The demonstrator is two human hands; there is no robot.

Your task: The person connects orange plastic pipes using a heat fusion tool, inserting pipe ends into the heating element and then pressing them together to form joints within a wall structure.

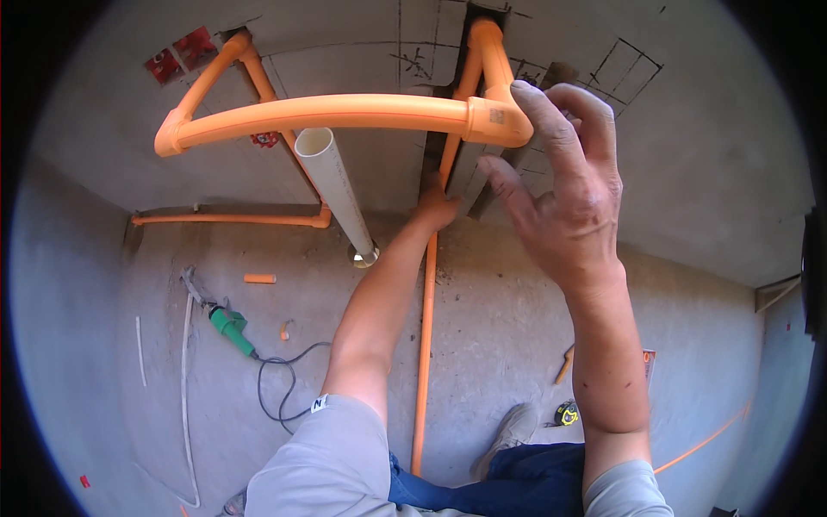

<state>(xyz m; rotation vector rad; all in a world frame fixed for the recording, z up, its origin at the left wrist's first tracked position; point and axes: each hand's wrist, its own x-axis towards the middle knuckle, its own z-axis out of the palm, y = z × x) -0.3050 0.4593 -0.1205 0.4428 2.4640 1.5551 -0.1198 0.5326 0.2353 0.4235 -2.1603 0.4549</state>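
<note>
An orange plastic pipe frame stands out from the wall, with elbow fittings at its corners. My right hand is beside the right elbow fitting. Its fingers are bent and the thumb is spread away from them, with nothing between. Whether its fingertips touch the fitting, I cannot tell. Lower down, at the wall slot, my left hand is wrapped round the upright orange pipe, its fingers partly hidden. A long orange pipe runs along the floor beneath my left arm.
A white pipe rises from the floor left of my left arm. On the floor lie a green pipe-welding tool with a black cord, a short orange pipe piece and a tape measure. Another orange pipe follows the wall's foot.
</note>
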